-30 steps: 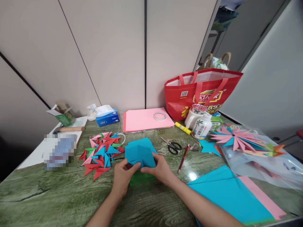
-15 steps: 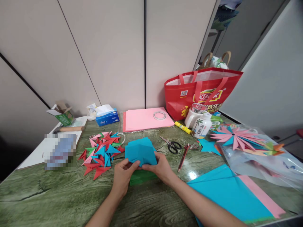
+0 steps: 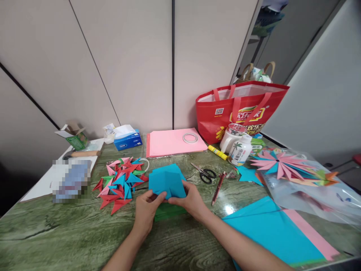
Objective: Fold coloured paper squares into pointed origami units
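Note:
A piece of blue paper (image 3: pixel 167 180) with a crease down its middle is held up between both hands near the table's centre. My left hand (image 3: pixel 146 205) pinches its lower left edge, thumb on top. On the lower right edge, my right hand (image 3: pixel 189 197) has its thumb in front and its fingers behind. Green paper (image 3: pixel 169 212) lies under the blue paper, partly covered by my hands. To the left is a pile of folded red, blue, pink and green paper pieces (image 3: pixel 124 180).
Scissors (image 3: pixel 205 174), a red pen (image 3: pixel 218 189) and a glue stick (image 3: pixel 217 152) lie to the right. Behind are pink sheets (image 3: pixel 169 143), a tissue box (image 3: pixel 128 141), a white bottle (image 3: pixel 240 150) and a red bag (image 3: pixel 214 120). Large blue sheets (image 3: pixel 270 233) lie front right.
Hardly anything differs. The blue paper and my right hand have shifted very slightly to the left; both hands keep their hold.

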Demonstrator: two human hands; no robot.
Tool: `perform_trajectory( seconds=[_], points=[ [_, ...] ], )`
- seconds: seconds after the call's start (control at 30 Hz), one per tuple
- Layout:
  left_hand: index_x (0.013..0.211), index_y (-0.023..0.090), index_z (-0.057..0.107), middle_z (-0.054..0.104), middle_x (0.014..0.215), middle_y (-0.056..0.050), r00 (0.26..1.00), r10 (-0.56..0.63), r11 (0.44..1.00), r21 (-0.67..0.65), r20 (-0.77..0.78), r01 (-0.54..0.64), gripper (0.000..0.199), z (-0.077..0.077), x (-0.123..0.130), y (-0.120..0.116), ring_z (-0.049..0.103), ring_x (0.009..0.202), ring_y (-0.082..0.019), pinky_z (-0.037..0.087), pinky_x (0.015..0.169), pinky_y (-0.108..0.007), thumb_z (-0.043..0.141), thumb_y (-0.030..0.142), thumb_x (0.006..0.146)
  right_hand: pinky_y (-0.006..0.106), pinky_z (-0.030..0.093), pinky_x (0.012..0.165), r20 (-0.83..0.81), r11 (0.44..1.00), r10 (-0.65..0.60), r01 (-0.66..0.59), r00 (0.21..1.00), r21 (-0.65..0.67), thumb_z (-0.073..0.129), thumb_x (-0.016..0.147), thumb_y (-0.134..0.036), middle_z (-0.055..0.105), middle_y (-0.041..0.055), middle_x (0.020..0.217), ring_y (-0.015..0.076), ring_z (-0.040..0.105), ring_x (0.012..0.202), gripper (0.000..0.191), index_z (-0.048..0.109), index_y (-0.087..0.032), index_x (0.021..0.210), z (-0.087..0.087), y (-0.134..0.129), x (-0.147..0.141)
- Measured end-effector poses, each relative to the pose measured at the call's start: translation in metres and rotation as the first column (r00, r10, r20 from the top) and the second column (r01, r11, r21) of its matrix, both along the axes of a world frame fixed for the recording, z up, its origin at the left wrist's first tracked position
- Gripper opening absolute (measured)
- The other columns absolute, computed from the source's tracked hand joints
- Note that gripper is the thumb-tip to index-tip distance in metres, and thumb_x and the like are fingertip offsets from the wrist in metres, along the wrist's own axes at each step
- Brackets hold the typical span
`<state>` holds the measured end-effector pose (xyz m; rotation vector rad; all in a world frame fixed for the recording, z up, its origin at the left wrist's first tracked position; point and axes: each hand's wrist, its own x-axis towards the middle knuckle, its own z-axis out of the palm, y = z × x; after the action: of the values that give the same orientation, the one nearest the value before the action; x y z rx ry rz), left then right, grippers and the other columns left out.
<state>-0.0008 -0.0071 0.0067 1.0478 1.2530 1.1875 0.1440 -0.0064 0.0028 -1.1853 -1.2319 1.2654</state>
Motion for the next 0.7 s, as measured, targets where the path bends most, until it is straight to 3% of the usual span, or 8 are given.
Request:
perform_trajectory(
  seconds=[0.7],
  points=[
    [0.059, 0.013, 0.068, 0.066, 0.048, -0.002, 0.999, 0.008, 1.0, -0.023, -0.054, -0.01, 0.018, 0.0037, -0.0001, -0.0007, 0.058, 0.048, -0.017, 0.044, 0.052, -0.025, 0.073, 0.029, 0.053, 0.022, 0.036, 0.051, -0.008, 1.0, 0.002, -0.002, 1.0, -0.013, 0.073, 0.046, -0.026, 0.054, -0.003, 0.061, 0.0116, 0.044, 0.055, 0.031, 0.056, -0.015, 0.07, -0.002, 0.0018, 0.0016]
  ],
)
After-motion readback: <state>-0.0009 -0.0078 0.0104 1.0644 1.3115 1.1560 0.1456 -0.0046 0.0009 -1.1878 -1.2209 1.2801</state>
